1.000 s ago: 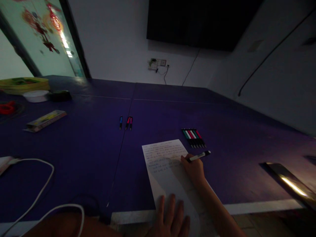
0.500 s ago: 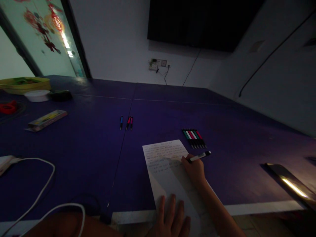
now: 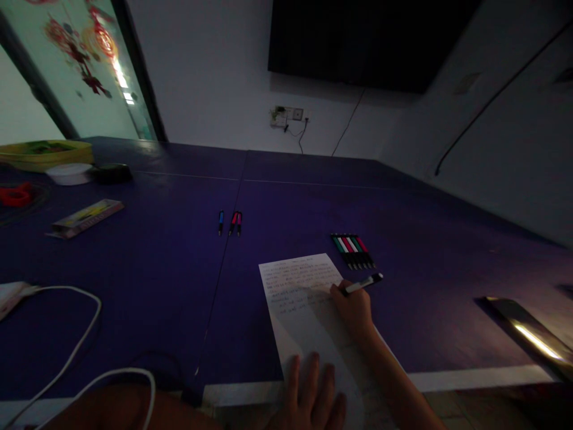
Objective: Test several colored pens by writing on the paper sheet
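A white sheet of paper (image 3: pixel 299 334) with lines of handwriting on its upper part lies at the table's front edge. My right hand (image 3: pixel 353 307) rests on the sheet's right side, fingers closed round a pen (image 3: pixel 363 283) with a white barrel and black end, its back end tilted up to the right. The pen's tip is hidden by the fingers. Flat on the lower part of the paper lies my left hand (image 3: pixel 311 397), fingers spread and holding nothing. Just beyond the right hand, several pens (image 3: pixel 353 251) with green, white and pink barrels lie side by side in a row.
On the purple table (image 3: pixel 170 269) lie a blue pen (image 3: pixel 221 223) and two pink pens (image 3: pixel 235 223). A flat box (image 3: pixel 87 218), red scissors handles (image 3: pixel 17 194), a yellow basket (image 3: pixel 45 156) and a white cable (image 3: pixel 96 298) are at left. A dark glossy object (image 3: pixel 528 334) lies right.
Almost nothing differs. My right hand and the pen stay at about the same spot on the paper, and my left hand has not moved; the view shifts very slightly.
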Action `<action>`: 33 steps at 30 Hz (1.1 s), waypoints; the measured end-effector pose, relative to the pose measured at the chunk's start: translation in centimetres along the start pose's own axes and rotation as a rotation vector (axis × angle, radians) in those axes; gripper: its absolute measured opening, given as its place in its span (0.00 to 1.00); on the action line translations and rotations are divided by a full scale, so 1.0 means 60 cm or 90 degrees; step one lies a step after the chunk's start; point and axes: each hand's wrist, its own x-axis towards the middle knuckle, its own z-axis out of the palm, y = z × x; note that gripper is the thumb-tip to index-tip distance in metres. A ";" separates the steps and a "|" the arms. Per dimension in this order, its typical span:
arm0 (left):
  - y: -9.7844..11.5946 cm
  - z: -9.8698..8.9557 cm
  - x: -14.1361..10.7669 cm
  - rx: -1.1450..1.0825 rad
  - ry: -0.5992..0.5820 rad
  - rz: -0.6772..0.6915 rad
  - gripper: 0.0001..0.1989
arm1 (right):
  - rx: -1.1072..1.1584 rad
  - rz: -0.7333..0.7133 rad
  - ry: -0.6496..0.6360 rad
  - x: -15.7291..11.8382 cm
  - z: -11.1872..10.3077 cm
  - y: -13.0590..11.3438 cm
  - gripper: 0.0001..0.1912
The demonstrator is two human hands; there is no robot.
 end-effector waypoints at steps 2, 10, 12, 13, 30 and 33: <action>-0.002 -0.001 0.000 0.001 0.007 0.009 0.18 | 0.002 0.000 -0.002 0.000 0.000 0.000 0.13; 0.012 0.018 -0.009 0.010 0.016 -0.019 0.21 | 0.021 0.018 -0.009 -0.001 0.000 0.001 0.14; 0.012 0.017 -0.009 0.009 0.016 -0.016 0.21 | 0.014 0.018 -0.004 -0.001 -0.001 0.000 0.13; 0.010 0.014 -0.008 0.007 0.015 -0.013 0.20 | 0.012 0.016 -0.002 0.000 -0.001 -0.001 0.13; 0.009 0.017 -0.008 0.009 0.031 -0.014 0.19 | -0.029 0.001 0.022 -0.001 0.002 0.004 0.13; 0.001 0.008 -0.002 -0.001 0.048 -0.003 0.18 | -0.010 0.030 -0.006 -0.001 -0.003 0.004 0.14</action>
